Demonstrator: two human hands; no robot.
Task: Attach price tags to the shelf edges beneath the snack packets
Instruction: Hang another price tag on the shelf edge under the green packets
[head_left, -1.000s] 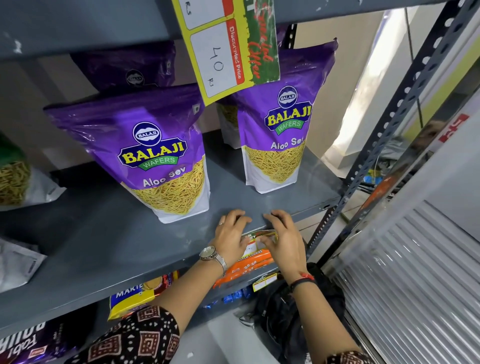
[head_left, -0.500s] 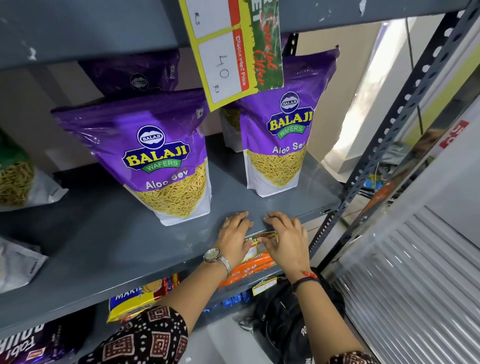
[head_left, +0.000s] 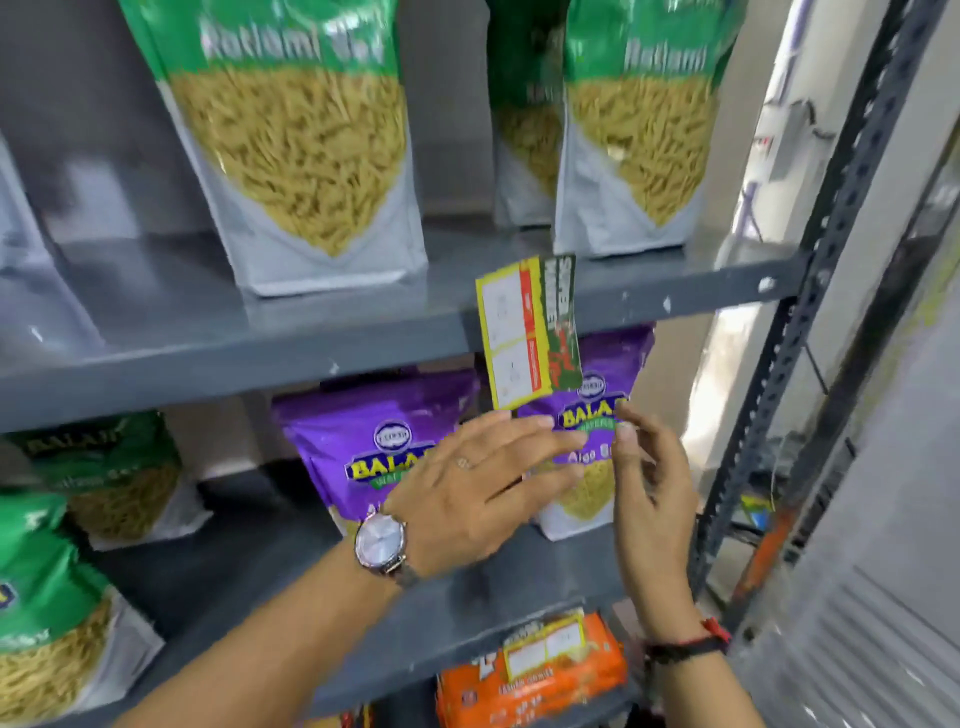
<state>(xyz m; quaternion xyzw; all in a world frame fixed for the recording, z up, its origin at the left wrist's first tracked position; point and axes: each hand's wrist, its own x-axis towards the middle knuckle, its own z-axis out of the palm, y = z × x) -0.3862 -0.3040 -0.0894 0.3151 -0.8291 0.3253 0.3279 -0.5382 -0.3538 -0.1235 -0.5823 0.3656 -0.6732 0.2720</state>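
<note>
I see the grey metal shelving (head_left: 218, 358) filling most of my view, its slotted upright (head_left: 810, 312) running down the right side; on the top shelf stand large green packets (head_left: 291, 145) of pale sev, one at centre and another (head_left: 639, 130) to its right; on the shelf below sit two purple Balaji packets (head_left: 374, 441), the right one (head_left: 597, 415) partly hidden behind the hands, with more green packets (head_left: 47, 597) at far left; lower still an orange biscuit pack (head_left: 535, 670) lies under the edge of the middle shelf, and a small yellow-bordered tag (head_left: 545, 647) hangs on that edge in front of it. The larger price tag (head_left: 527, 332), yellow-edged with red and green panels, hangs from the front lip of the upper shelf, tilted slightly, beneath the right-hand green packet and above the right purple one; its print is too blurred for me to read. My left hand (head_left: 483, 488) is raised just under that tag, palm away from me, fingers (head_left: 545, 441) stretched flat and lying close together, gripping nothing; a wristwatch (head_left: 382, 543) sits on that wrist. My right hand (head_left: 649, 478) is up beside it, fingers loosely curled and slightly parted; whether the fingertips pinch anything I cannot tell; a red and black band (head_left: 691, 642) circles that wrist. Neither hand touches the tag.
</note>
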